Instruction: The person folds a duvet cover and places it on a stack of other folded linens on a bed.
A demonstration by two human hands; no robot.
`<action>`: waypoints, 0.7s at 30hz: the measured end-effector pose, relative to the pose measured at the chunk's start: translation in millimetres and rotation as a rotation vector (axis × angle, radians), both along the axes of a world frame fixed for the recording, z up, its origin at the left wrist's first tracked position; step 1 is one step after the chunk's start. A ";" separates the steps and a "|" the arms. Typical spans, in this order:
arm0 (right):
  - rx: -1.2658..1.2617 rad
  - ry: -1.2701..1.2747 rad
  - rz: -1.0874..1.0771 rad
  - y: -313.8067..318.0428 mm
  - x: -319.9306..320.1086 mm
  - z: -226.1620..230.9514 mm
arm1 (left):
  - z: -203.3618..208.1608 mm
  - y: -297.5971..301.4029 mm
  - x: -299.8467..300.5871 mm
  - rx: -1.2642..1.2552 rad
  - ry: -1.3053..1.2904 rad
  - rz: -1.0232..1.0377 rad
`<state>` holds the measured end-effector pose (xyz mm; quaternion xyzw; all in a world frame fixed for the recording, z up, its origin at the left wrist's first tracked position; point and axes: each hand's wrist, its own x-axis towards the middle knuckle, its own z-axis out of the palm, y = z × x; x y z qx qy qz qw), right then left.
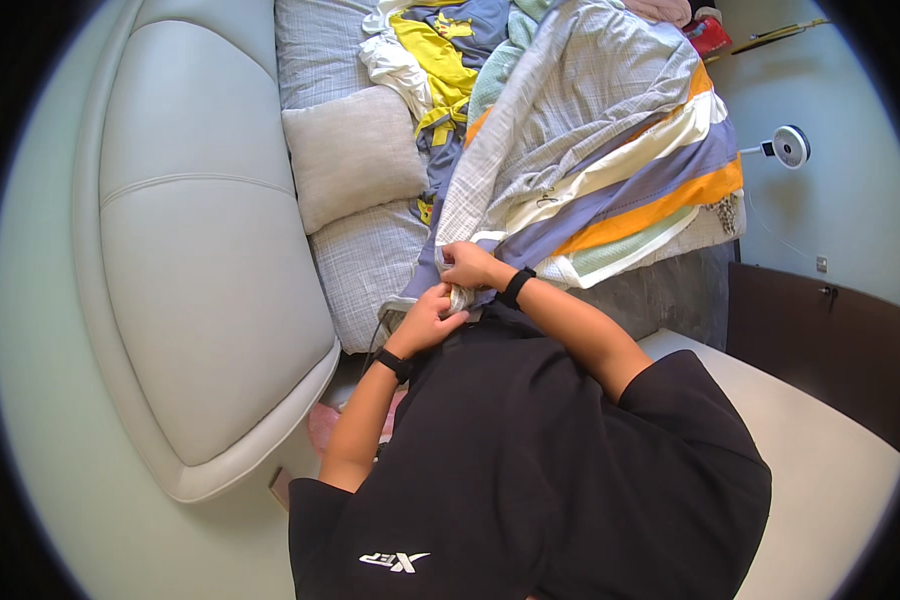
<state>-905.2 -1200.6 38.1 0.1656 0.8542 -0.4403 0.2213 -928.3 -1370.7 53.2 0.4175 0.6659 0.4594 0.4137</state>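
Bright, soft light; faint shadows; fisheye bending, black corners.

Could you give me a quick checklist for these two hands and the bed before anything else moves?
1. Right hand has hold of the striped quilt: ok, its fingers pinch the near edge.
2. Left hand has hold of cloth: ok, its thumb and fingers close around a bunched bit beside the right hand.
3. How many layers are pinched: cannot tell, the fingers hide them.
4. Quilt lies flat: not ok, it is folded and wrinkled.
5. Cushion is away from the hands: ok, it lies apart, farther up to the left.
6. Bed free of loose clothes: not ok, a yellow garment lies crumpled beyond the cushion.
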 end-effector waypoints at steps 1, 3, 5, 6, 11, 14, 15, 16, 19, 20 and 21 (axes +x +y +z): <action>-0.024 -0.011 0.014 6.8 4.8 3.1 | 2.7 1.0 1.0 -0.046 -0.265 -0.023; -0.257 0.044 -0.041 18.3 16.5 13.7 | -7.8 3.4 -6.5 -0.269 -0.763 -0.114; -0.487 0.090 -0.115 32.7 31.4 26.9 | -18.1 16.3 -8.6 -0.191 -1.222 0.019; -0.566 0.136 -0.174 38.6 36.0 40.2 | -23.0 24.6 -17.5 -0.196 -1.338 0.027; -0.720 0.172 -0.186 68.6 79.9 51.0 | -39.4 88.3 -27.1 -0.144 -1.434 0.403; -0.718 0.166 -0.219 68.1 95.8 50.8 | -118.9 108.0 -33.1 -0.304 -1.236 0.680; -0.708 0.175 -0.234 67.5 100.6 50.3 | -132.3 111.6 -32.8 -0.334 -1.207 0.808; -0.713 0.175 -0.229 67.7 104.6 50.5 | -144.9 110.9 -33.6 -0.410 -1.052 0.939; -0.638 0.218 -0.357 80.9 117.1 47.1 | -134.8 116.2 -31.0 -0.662 -0.436 0.917; -0.554 0.233 -0.369 89.7 123.5 43.0 | -119.7 117.9 -28.9 -0.712 -0.076 0.722; -0.476 0.245 -0.366 93.4 123.7 48.7 | -110.7 114.8 -29.3 -0.743 0.277 0.526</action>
